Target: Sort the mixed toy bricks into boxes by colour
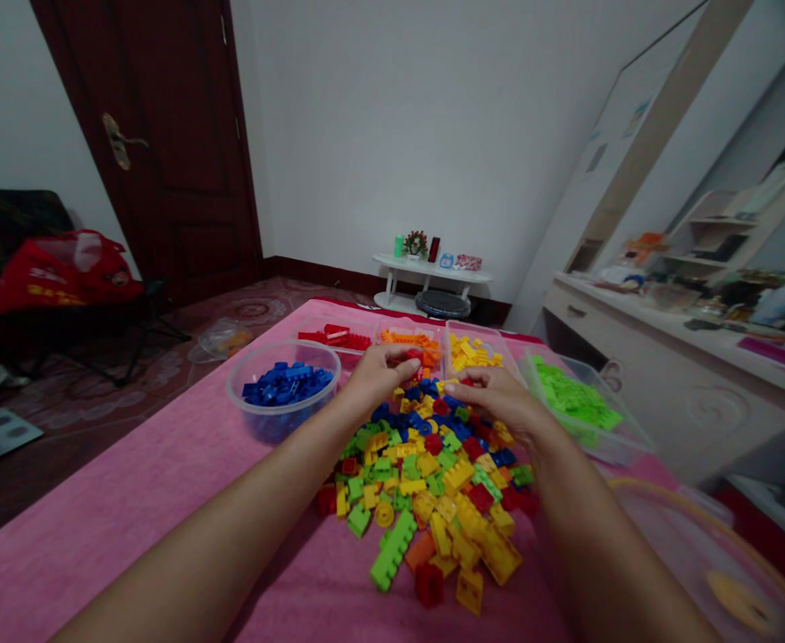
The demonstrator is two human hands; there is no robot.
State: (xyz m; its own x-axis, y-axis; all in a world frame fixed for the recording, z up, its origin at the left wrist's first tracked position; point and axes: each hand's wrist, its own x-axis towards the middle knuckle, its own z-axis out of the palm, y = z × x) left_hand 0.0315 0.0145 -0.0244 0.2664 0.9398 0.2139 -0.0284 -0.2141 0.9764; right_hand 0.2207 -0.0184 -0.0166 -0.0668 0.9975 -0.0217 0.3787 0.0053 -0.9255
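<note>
A large pile of mixed toy building bricks (pixel 425 482) in yellow, green, red, blue and orange lies in front of me. At its far edge, my left hand (pixel 385 368) is closed with a red brick (pixel 414 359) at its fingertips. Over the pile's far right side, my right hand (pixel 496 393) has its fingers drawn together; bits of yellow and red show at the tips, but what it grips is unclear. Beyond the hands stand clear boxes holding red bricks (pixel 338 338), orange bricks (pixel 409 339) and yellow bricks (pixel 473 352).
A round clear tub of blue bricks (pixel 288 384) stands left of the pile. To the right sits a clear box of green bricks (pixel 576 393). Pink cloth (pixel 184 473) covers the table. A round transparent lid (pixel 706 563) lies at the lower right, near a white dresser (pixel 687 366).
</note>
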